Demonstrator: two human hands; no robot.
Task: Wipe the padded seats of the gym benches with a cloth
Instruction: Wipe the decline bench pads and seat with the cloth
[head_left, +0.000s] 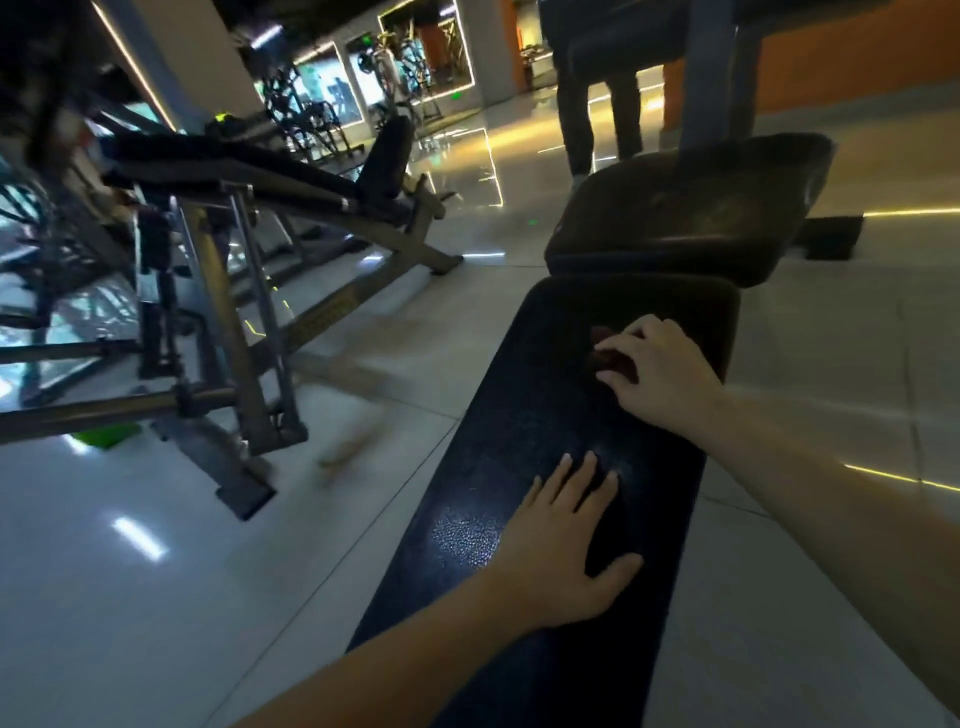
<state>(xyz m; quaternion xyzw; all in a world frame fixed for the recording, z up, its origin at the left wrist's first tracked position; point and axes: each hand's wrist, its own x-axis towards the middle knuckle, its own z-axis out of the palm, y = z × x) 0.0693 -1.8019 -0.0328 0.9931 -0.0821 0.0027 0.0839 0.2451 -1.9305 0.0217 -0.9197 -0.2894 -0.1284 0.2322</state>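
The person is leaning over a long black textured bench pad (519, 415) that is running away from the camera across a pale glossy tiled floor (156, 597). The left hand (566, 540) is lying flat on the near half of this pad, its fingers straight and slightly spread, the thumb pointing out to the right, holding nothing. The right hand (660, 374) is reaching further along, near the pad's far end, with its fingers curling over a small dark reddish cloth (610, 358) and pressing it down against the padding; only a bunched edge of the cloth is showing past the fingertips. Just beyond the end of the long pad, a dark glossy seat pad (691, 208) is sitting tilted, catching the light. Behind it a second person's dark-trousered legs (602, 114) are standing on the floor. Off to the left, well apart from the hands, a black padded incline bench on a grey metal frame (249, 176) is standing, and a small bright green object (106, 434) is lying on the floor beneath its bars.
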